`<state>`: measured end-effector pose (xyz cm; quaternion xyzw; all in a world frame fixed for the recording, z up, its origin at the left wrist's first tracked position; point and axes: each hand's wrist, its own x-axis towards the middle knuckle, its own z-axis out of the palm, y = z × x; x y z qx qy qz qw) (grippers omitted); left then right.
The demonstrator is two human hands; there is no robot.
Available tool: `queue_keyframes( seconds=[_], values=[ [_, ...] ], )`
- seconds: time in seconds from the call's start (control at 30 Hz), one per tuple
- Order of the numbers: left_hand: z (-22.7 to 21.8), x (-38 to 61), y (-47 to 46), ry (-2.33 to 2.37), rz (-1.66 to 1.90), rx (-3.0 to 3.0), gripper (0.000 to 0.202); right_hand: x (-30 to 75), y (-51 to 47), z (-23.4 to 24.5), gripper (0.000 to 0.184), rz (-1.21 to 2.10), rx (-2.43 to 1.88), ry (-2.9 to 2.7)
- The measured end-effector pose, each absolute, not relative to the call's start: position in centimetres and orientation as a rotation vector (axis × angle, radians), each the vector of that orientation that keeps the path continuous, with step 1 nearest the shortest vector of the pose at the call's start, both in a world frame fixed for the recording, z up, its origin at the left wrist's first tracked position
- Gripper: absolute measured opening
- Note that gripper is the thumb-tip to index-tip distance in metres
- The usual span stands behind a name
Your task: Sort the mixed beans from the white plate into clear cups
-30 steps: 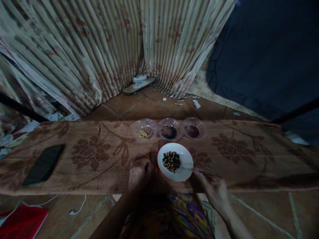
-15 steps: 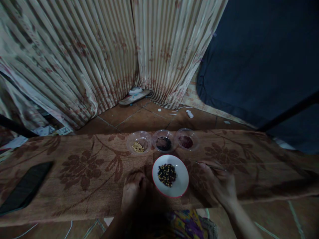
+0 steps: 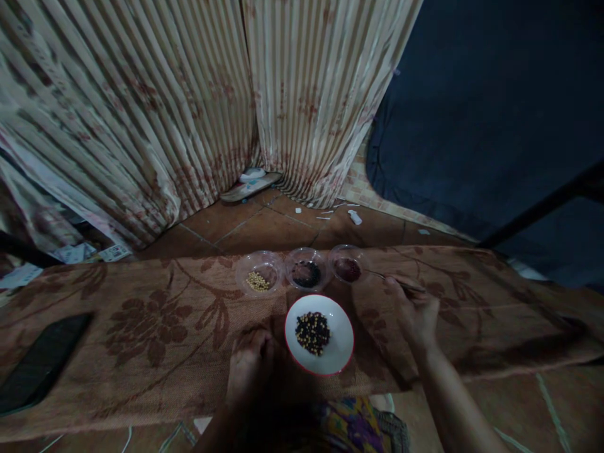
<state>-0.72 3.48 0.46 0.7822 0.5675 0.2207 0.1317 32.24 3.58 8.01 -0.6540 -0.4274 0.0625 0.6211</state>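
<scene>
My right hand [image 3: 415, 308] pinches a thin metal pair of tweezers [image 3: 377, 275], with the tip at the right side of a clear plastic cup of dark red beans [image 3: 348, 270]. My left hand [image 3: 251, 355] rests on the cloth with fingers curled in, and nothing shows in it. Between my hands stands a white bowl with a red rim [image 3: 342, 340], holding a mix of black and yellow beans [image 3: 313, 333]. Behind the bowl, a middle clear cup contains black beans [image 3: 309, 275], and a left one has yellow beans [image 3: 258, 281].
A brown flowered cloth [image 3: 198, 358] covers the narrow table. At the far left lies a dark phone-like slab [image 3: 44, 362]. Beyond the table hang striped curtains [image 3: 292, 94] and a dark blue cover [image 3: 495, 113]. Scraps of white litter [image 3: 355, 217] lie on the tiled floor.
My right hand has moved up and away from me, bringing the tweezers from beside the bowl to the cup of red beans. My left hand stays beside the bowl. The view has shifted slightly.
</scene>
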Motion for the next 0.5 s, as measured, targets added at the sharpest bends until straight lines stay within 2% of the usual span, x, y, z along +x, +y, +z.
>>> queue_keyframes(
  seconds=[0.1,0.27,0.5],
  values=[
    [0.6,-0.6,3.4,1.659,0.617,2.259,0.015,30.7,1.7,8.2,0.023,0.194,-1.552,-0.979],
    [0.5,-0.5,3.4,1.66,0.611,2.24,0.013,28.5,-1.6,7.3,0.022,0.487,-1.634,-1.145],
    [0.6,-0.4,3.2,1.652,0.618,2.254,0.013,27.6,-4.3,6.3,0.03,0.699,-1.688,-1.402]
  ],
)
